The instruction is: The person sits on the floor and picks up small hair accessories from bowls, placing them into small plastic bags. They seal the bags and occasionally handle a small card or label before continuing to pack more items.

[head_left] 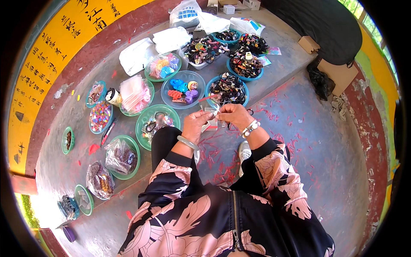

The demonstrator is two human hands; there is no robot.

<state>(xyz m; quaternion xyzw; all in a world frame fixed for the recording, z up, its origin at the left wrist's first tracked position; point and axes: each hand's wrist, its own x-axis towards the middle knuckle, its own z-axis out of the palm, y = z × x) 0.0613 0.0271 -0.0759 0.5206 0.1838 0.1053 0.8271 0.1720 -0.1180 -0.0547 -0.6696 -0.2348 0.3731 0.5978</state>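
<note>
In front of my knees both hands are raised close together, fingertips nearly meeting. My left hand (197, 122), with a pale bangle on its wrist, pinches one side of a small clear plastic bag (208, 103) that has a red strip along its edge. The other side is pinched by my right hand (234, 115), which wears a beaded bracelet. Something white shows between the fingertips, too small to name. Just beyond the hands stands a blue basket of dark hair ties (227, 88). A green basket (141, 128) with small mixed pieces is left of my left hand.
A clear bowl (165, 92) holds colourful figures. Pink plastic packets (136, 92) fill another basket. Bowls of small bright pieces (100, 116) and bagged dark items (121, 156) stand left. White bags (136, 56) lie behind. Red scraps (218, 165) litter the lower floor, below a ledge.
</note>
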